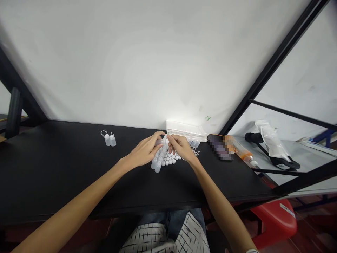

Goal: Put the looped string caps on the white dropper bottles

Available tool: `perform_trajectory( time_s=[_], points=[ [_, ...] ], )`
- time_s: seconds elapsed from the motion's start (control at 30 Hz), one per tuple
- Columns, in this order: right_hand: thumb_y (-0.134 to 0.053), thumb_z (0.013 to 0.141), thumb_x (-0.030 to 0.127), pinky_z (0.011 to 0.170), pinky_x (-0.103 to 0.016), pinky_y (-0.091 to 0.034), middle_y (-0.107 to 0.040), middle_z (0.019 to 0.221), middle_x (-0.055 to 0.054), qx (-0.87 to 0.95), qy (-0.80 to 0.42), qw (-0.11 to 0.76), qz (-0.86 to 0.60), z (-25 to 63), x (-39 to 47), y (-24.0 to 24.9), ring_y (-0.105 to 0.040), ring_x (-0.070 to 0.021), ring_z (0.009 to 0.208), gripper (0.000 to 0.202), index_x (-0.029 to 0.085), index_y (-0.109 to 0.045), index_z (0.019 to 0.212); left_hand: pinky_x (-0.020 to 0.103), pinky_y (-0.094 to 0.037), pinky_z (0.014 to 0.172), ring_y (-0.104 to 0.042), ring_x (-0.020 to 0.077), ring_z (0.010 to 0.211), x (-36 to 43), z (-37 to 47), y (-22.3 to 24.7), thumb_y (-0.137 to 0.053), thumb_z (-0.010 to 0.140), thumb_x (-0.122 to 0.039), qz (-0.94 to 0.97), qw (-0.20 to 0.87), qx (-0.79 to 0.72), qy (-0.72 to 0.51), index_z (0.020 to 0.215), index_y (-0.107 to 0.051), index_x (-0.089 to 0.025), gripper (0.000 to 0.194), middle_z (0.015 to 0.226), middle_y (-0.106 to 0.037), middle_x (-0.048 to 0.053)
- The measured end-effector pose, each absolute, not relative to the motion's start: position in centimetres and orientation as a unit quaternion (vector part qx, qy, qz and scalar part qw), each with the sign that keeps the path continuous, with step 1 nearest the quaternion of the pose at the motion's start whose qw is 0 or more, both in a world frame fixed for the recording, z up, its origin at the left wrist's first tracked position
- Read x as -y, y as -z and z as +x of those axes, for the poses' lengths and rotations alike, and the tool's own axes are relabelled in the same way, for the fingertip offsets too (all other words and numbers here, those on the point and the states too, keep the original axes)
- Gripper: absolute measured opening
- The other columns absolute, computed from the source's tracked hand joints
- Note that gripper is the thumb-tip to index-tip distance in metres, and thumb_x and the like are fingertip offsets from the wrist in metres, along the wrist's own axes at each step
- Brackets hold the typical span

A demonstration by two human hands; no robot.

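Note:
Near the middle of the black table, my left hand (144,150) is closed around a small translucent plastic bottle (159,142), which is tilted on its side. The fingers of my right hand (181,145) pinch a white cap (167,140) at the bottle's top end. Whether that cap is screwed on or loose I cannot tell. Below my hands lie many white caps (170,161) in a cluster. Beside them, to the left, stand several small translucent bottles (157,166). Some of these are hidden behind my fingers.
Two capped bottles with tethers (110,139) stand at the back left. A stack of white packaging (185,130) leans by the wall. To the right lie white loops (196,151), a blurred-out phone-like item (220,147), an orange-labelled bottle (240,150) and a black sandal (283,162).

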State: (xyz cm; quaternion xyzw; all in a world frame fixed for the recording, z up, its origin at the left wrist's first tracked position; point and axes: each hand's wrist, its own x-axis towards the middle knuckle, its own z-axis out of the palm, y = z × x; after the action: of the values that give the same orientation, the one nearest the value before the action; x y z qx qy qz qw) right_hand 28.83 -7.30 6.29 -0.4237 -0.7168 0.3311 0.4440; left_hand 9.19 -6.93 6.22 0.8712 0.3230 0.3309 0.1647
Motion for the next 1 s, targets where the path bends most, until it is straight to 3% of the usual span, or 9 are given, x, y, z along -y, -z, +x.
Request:
perform_trajectory(
  time_s=[0.2, 0.47, 0.6, 0.73, 0.9, 1.0],
  points=[
    [-0.056, 0.090, 0.047, 0.041, -0.020, -0.041, -0.056, 0.068, 0.004, 0.696, -0.309, 0.508, -0.402, 28.4, 7.5, -6.3, -0.054, -0.0076, 0.044, 0.029, 0.019, -0.055, 0.087, 0.037, -0.051, 0.085, -0.064, 0.0236, 0.103, 6.9, 9.3, -6.3, -0.040, 0.096, -0.029, 0.867, 0.164, -0.319, -0.346, 0.114, -0.047, -0.021, 0.020, 0.112, -0.064, 0.008],
    [-0.076, 0.074, 0.041, 0.046, -0.025, -0.054, -0.066, 0.080, -0.004, 0.680, -0.434, 0.474, -0.353, 28.8, 7.7, -7.1, -0.070, -0.0185, 0.063, 0.033, 0.016, -0.064, 0.092, 0.035, -0.049, 0.081, -0.064, 0.0221, 0.096, 7.0, 9.3, -6.4, -0.039, 0.097, -0.028, 0.867, 0.136, -0.335, -0.343, 0.110, -0.048, -0.021, 0.017, 0.107, -0.065, 0.006],
    [-0.071, 0.078, 0.047, 0.042, -0.023, -0.052, -0.064, 0.066, -0.002, 0.674, -0.444, 0.453, -0.378, 28.9, 7.7, -7.1, -0.068, -0.0166, 0.054, 0.034, 0.014, -0.064, 0.083, 0.034, -0.049, 0.079, -0.064, 0.0217, 0.093, 7.2, 9.3, -6.5, -0.040, 0.097, -0.027, 0.870, 0.108, -0.340, -0.340, 0.112, -0.049, -0.021, 0.019, 0.108, -0.065, 0.006],
    [-0.056, 0.086, 0.059, 0.031, -0.020, -0.042, -0.059, 0.055, -0.002, 0.670, -0.453, 0.428, -0.402, 29.0, 7.6, -6.9, -0.060, -0.0136, 0.041, 0.050, 0.013, -0.060, 0.068, 0.033, -0.050, 0.080, -0.064, 0.0212, 0.095, 7.3, 9.4, -6.4, -0.039, 0.097, -0.027, 0.874, 0.111, -0.331, -0.338, 0.115, -0.048, -0.022, 0.020, 0.111, -0.064, 0.006],
    [-0.076, 0.074, 0.044, 0.035, -0.023, -0.049, -0.065, 0.080, -0.002, 0.666, -0.458, 0.455, -0.374, 29.3, 7.7, -7.3, -0.065, -0.0140, 0.048, 0.038, 0.018, -0.065, 0.100, 0.032, -0.049, 0.074, -0.064, 0.0207, 0.088, 7.0, 9.2, -6.3, -0.039, 0.097, -0.026, 0.874, 0.090, -0.341, -0.334, 0.113, -0.048, -0.021, 0.019, 0.109, -0.065, 0.005],
    [-0.079, 0.070, 0.041, 0.035, -0.024, -0.050, -0.065, 0.081, -0.002, 0.660, -0.460, 0.464, -0.371, 29.3, 7.7, -7.3, -0.064, -0.0136, 0.048, 0.038, 0.017, -0.065, 0.096, 0.032, -0.048, 0.074, -0.064, 0.0207, 0.088, 6.9, 9.2, -6.3, -0.039, 0.096, -0.025, 0.878, 0.070, -0.340, -0.330, 0.113, -0.049, -0.021, 0.020, 0.108, -0.065, 0.006]
  ],
)
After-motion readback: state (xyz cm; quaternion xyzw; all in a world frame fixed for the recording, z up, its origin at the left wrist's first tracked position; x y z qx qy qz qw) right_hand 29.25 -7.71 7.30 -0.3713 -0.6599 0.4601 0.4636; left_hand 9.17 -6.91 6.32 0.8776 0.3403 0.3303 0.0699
